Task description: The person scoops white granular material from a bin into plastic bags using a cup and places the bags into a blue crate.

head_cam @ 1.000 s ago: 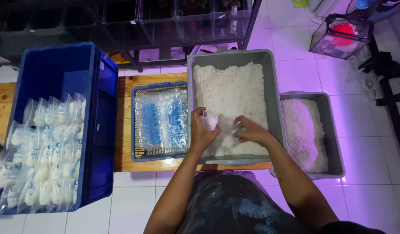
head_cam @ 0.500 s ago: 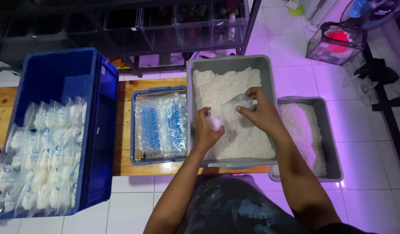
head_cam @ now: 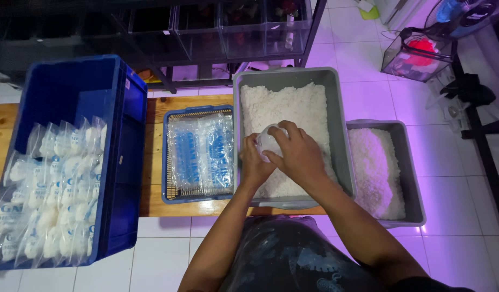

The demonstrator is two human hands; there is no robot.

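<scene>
Overhead view; person's left hand [head_cam: 255, 165] and right hand [head_cam: 295, 154] meet over large grey tub [head_cam: 336, 108] of white granules [head_cam: 287, 105]; small clear plastic bag [head_cam: 268, 141] sits between hands, right fingers curled over its top, left fingers gripping its side; beside: blue tray [head_cam: 171, 157] of empty bags; blue crate [head_cam: 119, 162] of filled bags; smaller grey tub [head_cam: 409, 162] right.
</scene>
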